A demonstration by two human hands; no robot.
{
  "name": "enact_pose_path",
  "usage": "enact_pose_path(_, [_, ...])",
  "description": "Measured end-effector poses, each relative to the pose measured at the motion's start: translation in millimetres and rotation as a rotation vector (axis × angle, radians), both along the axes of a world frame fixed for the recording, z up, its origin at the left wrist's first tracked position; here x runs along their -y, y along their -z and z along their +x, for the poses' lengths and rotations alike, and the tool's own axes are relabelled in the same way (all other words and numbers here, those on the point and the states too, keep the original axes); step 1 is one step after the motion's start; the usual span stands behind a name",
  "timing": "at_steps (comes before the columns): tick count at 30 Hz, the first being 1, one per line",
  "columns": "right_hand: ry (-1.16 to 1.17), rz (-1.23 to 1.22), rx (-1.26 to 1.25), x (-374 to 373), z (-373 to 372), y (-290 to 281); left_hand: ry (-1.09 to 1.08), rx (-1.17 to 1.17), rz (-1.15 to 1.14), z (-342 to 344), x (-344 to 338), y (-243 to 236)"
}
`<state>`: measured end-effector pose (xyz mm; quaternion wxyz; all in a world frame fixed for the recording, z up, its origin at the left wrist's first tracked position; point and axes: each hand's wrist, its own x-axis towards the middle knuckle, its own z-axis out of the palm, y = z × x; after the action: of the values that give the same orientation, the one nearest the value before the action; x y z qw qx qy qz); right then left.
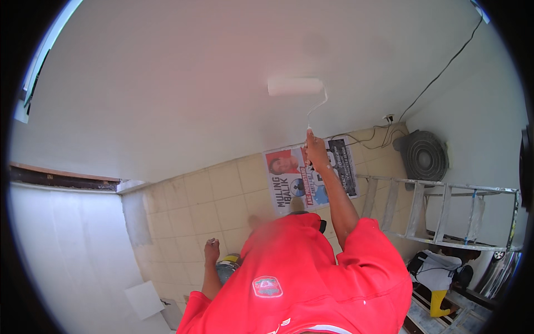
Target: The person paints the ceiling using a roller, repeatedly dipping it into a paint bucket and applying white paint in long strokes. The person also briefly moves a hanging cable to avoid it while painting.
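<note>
Open wall [167, 83] left of roller [295, 86]; ladder [439, 214] at right.

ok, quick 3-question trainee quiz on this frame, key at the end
1. Which hand holds the roller? A left, B right, C both.
2. True or false: the left hand grips the ladder.
3. What colour is the shirt?

Key:
1. B, the right hand grips its handle.
2. False, it is an empty fist, apart from the ladder.
3. Red.
</note>
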<state>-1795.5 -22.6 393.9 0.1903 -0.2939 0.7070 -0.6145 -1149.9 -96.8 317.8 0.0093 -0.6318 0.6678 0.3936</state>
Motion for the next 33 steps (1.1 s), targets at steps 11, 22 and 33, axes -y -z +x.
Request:
enact_pose_path(11, [0.059,-0.002,0.357,-9.7,1.2,-88.6,-0.09,-0.005,0.015,5.4,-38.2,11.7])
enact_pose_path(22, [0.03,0.156,0.613,-30.5,-13.6,-75.4,-0.095,-0.009,0.019,-22.4,-73.7,18.1])
enact_pose_path(33, [-0.025,0.077,0.567,-32.0,-25.2,-98.0,-0.067,0.035,-0.002,-44.6,-110.0,1.9])
